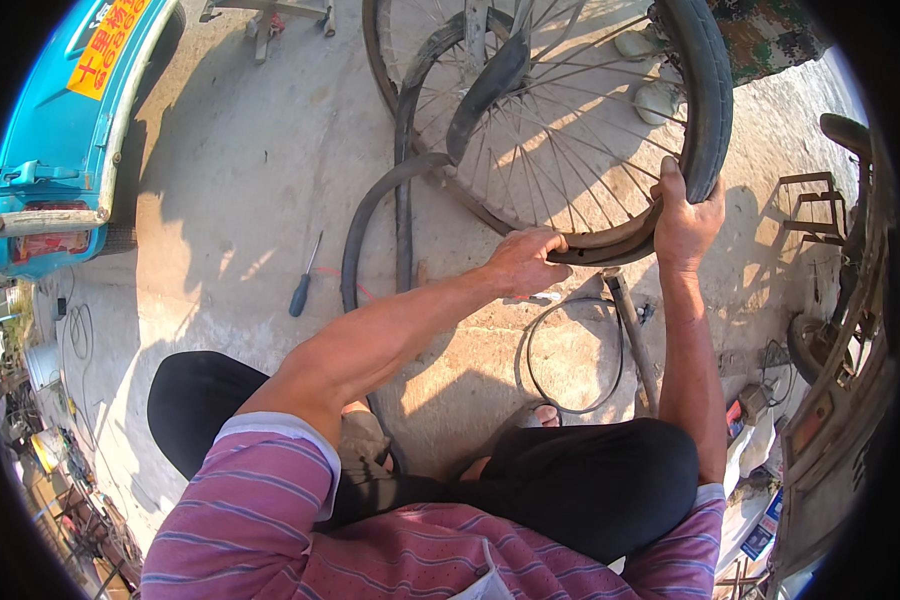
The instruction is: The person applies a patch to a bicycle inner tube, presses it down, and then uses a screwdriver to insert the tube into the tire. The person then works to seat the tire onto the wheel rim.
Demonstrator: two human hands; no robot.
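A spoked bicycle wheel (570,140) with a black tyre (708,90) fills the upper middle. My left hand (532,262) grips the lower rim, its fingers curled over it. My right hand (688,225) is wrapped round the tyre at the lower right, thumb upward along it. A dark inner tube (365,230) hangs across the wheel's left side and runs down onto the concrete ground. Below my hands lie a metal tube (630,330) and a loop of thin black hose (550,398). A screwdriver (299,293) with a dark blue handle lies further left.
A turquoise vehicle (45,140) stands at upper left. Cables (78,330) and clutter line the left edge. Camouflage fabric (765,40) is behind the wheel. A metal frame (810,200), dark machinery (835,360) and assorted items are at right. My bent legs are below.
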